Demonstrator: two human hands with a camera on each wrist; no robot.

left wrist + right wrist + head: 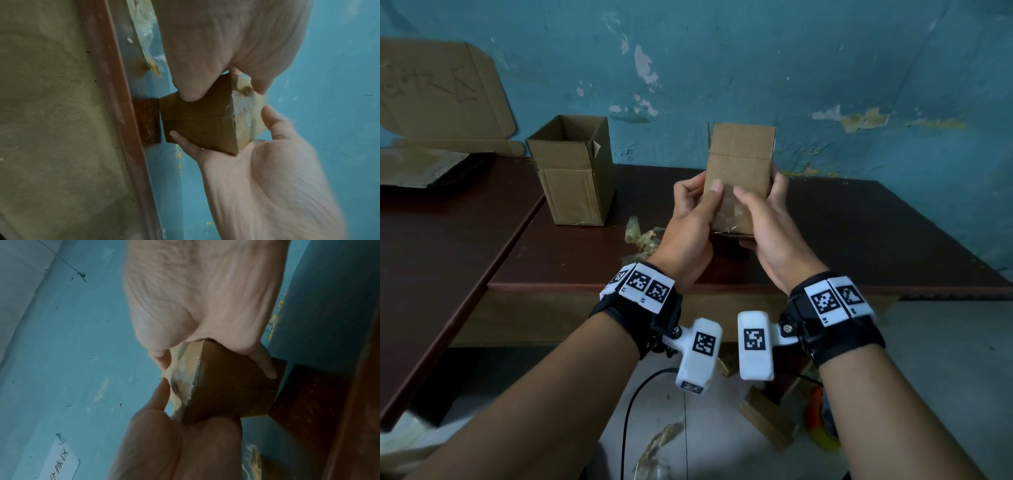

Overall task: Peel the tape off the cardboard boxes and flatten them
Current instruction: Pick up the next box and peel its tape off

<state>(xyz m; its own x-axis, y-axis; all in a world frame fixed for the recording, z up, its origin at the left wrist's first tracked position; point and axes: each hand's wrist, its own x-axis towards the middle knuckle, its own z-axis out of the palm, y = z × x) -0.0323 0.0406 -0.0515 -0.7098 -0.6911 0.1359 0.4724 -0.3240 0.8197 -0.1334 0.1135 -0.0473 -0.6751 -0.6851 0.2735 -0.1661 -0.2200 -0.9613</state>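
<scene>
While I'm scanning from the left side of the desk, I'm seeing a big flattened cardboard sheet leaning on the blue wall with some dark handwritten strokes on it, too blurry for me to read. Next to it an open box is standing upright on the dark table, top flaps up, not flattened yet. A wad of crumpled tape is lying on the table just left of my hands.

Moving right, I'm holding the small box up in the air over the table with both hands. My left hand is gripping its left side, thumb lying across the near face. My right hand is cupping the right side and bottom, thumb on that same face, close to the left thumb. Clear tape is shining across the box's bottom end in the wrist views, so I'd say I'm at the find-the-tape-edge step on this box. Next move probably calls for a thumbnail picking up a corner of that film while the other hand is keeping the box steady, without crushing the thin walls.

Far right, in the right wrist view, a white paper label with printed characters is showing; I'm not making them out reliably. No brands anywhere.
</scene>
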